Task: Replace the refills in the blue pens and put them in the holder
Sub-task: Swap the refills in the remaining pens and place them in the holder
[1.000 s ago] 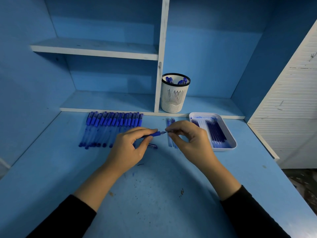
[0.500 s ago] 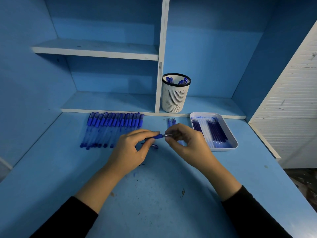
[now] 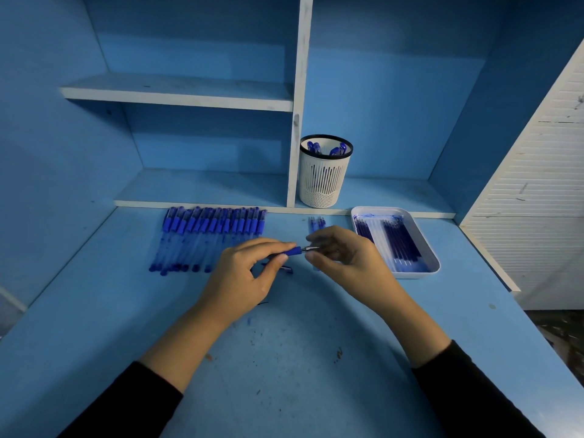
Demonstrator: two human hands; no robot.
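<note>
Left grip (image 3: 243, 276) clamped on blue-sleeved plastic pen (image 3: 292, 251), level just above scuffed blue table (image 3: 284, 358); right grip (image 3: 347, 260) pinches its metal tip. Beyond left, row of blue pens (image 3: 208, 238); beyond right, white rectangular tray (image 3: 433, 270) of refills (image 3: 401, 245). Farthest, white slotted round holder (image 3: 324, 181) on shelf (image 3: 395, 191), pens inside.

1. Blue desktop (image 3: 284, 390), scuffed and flecked with dark ink marks.
2. Carries a row of blue pens (image 3: 208, 238) side by side at far left, near the back edge.
3. Holds a white tray (image 3: 417, 274) at far right, a few loose refills (image 3: 317, 222) between.
4. Behind, on the low shelf (image 3: 202, 188): the slotted white holder (image 3: 325, 181).
</note>
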